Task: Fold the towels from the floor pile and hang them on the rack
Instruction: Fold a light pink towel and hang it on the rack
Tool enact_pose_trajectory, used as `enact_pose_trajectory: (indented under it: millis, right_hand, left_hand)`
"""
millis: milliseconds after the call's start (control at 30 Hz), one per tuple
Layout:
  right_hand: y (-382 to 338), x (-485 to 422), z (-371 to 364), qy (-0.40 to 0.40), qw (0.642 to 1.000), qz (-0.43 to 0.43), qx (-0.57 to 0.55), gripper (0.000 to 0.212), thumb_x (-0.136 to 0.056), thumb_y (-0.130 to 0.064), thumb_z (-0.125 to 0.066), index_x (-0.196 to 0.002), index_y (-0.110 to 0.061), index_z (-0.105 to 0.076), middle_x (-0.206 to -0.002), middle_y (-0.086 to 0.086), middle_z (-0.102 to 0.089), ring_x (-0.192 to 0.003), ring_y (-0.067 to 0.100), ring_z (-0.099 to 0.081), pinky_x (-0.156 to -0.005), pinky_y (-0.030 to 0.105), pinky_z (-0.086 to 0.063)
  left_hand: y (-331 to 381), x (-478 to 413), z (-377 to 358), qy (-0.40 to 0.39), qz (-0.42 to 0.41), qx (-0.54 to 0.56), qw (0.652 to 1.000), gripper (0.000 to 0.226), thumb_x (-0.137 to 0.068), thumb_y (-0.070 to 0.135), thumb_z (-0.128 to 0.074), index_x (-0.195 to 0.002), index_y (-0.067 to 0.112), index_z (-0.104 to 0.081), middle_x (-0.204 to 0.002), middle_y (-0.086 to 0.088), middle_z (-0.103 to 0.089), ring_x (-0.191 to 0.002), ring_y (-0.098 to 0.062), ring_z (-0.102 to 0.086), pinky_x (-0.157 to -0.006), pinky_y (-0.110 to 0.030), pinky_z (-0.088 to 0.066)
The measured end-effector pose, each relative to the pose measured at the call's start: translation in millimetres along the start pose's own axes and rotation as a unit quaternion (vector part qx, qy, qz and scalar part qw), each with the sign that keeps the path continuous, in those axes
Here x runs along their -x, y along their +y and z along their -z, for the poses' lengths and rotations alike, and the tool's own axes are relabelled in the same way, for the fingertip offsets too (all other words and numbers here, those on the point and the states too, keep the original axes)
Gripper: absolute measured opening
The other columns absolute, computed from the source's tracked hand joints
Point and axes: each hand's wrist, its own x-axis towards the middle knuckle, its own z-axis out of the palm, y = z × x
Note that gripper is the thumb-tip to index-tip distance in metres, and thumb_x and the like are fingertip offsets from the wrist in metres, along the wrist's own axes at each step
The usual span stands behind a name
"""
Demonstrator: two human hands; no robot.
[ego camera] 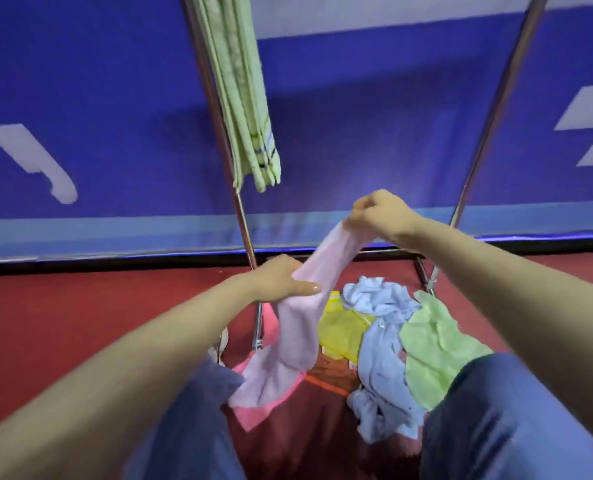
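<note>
Head view is showing 2 bare hands holding 1 soft, pale pink terry towel (pixel 298 327) that is drooping as a long twisted band: the left hand (pixel 281 277) is clutching its middle, while the right hand (pixel 374 211), apart at 1 o'clock from the left, is pinching its top end. At 4 o'clock from it, 3 crumpled towels are lying on the red floor (pixel 80 306): 1 yellow towel (pixel 340 327), 1 pale blue towel (pixel 381 348) and 1 lime towel (pixel 433 341). At 12 o'clock, 1 folded, ribbed green towel (pixel 243 98) is hanging on the shiny metal rack (pixel 489 109), whose 2 slanted poles are showing.
</note>
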Motion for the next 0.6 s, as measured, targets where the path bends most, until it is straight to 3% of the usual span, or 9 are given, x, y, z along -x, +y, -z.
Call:
enact_pose_trajectory:
  millis: [67, 133, 233, 333, 433, 500, 533, 600]
  right_hand:
    - [-17, 9, 36, 0.072, 0.994, 0.005, -0.08, 0.02, -0.068, -0.025, -0.063, -0.068, -0.006, -0.056, -0.067, 0.007, -0.039, -0.067, 0.017, -0.036, -0.06, 0.03, -0.033]
    - [-27, 22, 69, 0.097, 0.989, -0.001, -0.115, 0.014, -0.075, -0.017, -0.063, -0.07, -0.01, -0.052, -0.065, 0.005, -0.033, -0.063, 0.017, -0.033, -0.052, 0.024, -0.029]
    - [-24, 39, 105, 0.093, 0.99, -0.024, -0.102, 0.026, -0.087, -0.011, -0.061, -0.066, -0.013, -0.047, -0.062, 0.004, -0.036, -0.056, 0.017, -0.035, -0.046, 0.021, -0.034]
    - [-32, 48, 142, 0.113, 0.993, -0.031, 0.017, 0.034, -0.088, -0.026, -0.067, -0.062, -0.014, -0.049, -0.063, 0.002, -0.047, -0.06, 0.021, -0.043, -0.053, 0.027, -0.039]
    - [-76, 48, 196, 0.227, 0.96, -0.016, 0.166, 0.029, -0.085, -0.036, -0.069, -0.071, -0.013, -0.059, -0.078, 0.01, -0.062, -0.076, 0.03, -0.057, -0.064, 0.03, -0.039]
    - [-112, 47, 229, 0.347, 0.919, 0.037, 0.185, 0.021, -0.084, -0.029, -0.063, -0.076, -0.011, -0.057, -0.085, 0.014, -0.063, -0.087, 0.038, -0.06, -0.066, 0.034, -0.04]
    - [-126, 48, 237, 0.416, 0.888, 0.087, 0.176, 0.014, -0.086, -0.025, -0.058, -0.082, -0.012, -0.058, -0.089, 0.015, -0.063, -0.092, 0.04, -0.059, -0.067, 0.036, -0.04]
    - [-129, 54, 224, 0.536, 0.809, 0.196, 0.138, 0.013, -0.09, -0.019, -0.052, -0.1, -0.012, -0.059, -0.097, 0.015, -0.065, -0.093, 0.037, -0.057, -0.069, 0.036, -0.036]
  left_hand:
    - [5, 21, 19, 0.03, 0.022, -0.049, 0.998, 0.058, -0.069, 0.061, -0.068, -0.068, 0.004, -0.059, -0.065, -0.003, -0.051, -0.063, -0.016, -0.042, -0.06, -0.033, -0.034]
    - [13, 39, 40, 0.062, 0.053, -0.102, 0.991, 0.054, -0.069, 0.062, -0.073, -0.061, 0.012, -0.052, -0.065, -0.005, -0.05, -0.064, -0.022, -0.045, -0.059, -0.035, -0.033]
    - [40, 57, 79, 0.095, 0.075, -0.172, 0.978, 0.051, -0.081, 0.054, -0.075, -0.063, 0.015, -0.048, -0.068, -0.003, -0.05, -0.067, -0.025, -0.046, -0.058, -0.036, -0.03]
    - [92, 65, 132, 0.101, 0.039, -0.288, 0.952, 0.041, -0.089, 0.049, -0.069, -0.074, 0.011, -0.061, -0.079, -0.008, -0.063, -0.076, -0.028, -0.055, -0.059, -0.033, -0.035]
    - [170, 80, 195, 0.147, -0.002, -0.374, 0.916, 0.032, -0.09, 0.038, -0.071, -0.075, 0.013, -0.058, -0.078, -0.01, -0.06, -0.08, -0.032, -0.058, -0.058, -0.032, -0.033]
    - [216, 87, 230, 0.232, -0.057, -0.377, 0.895, 0.02, -0.087, 0.031, -0.069, -0.079, 0.015, -0.06, -0.079, -0.011, -0.061, -0.087, -0.037, -0.062, -0.063, -0.033, -0.038]
    - [233, 89, 239, 0.311, -0.099, -0.354, 0.877, 0.017, -0.085, 0.031, -0.063, -0.083, 0.015, -0.062, -0.082, -0.012, -0.064, -0.09, -0.038, -0.062, -0.066, -0.035, -0.042]
    - [240, 82, 228, 0.54, -0.185, -0.268, 0.776, 0.024, -0.083, 0.031, -0.052, -0.099, 0.016, -0.063, -0.089, -0.013, -0.068, -0.087, -0.038, -0.062, -0.067, -0.041, -0.046]
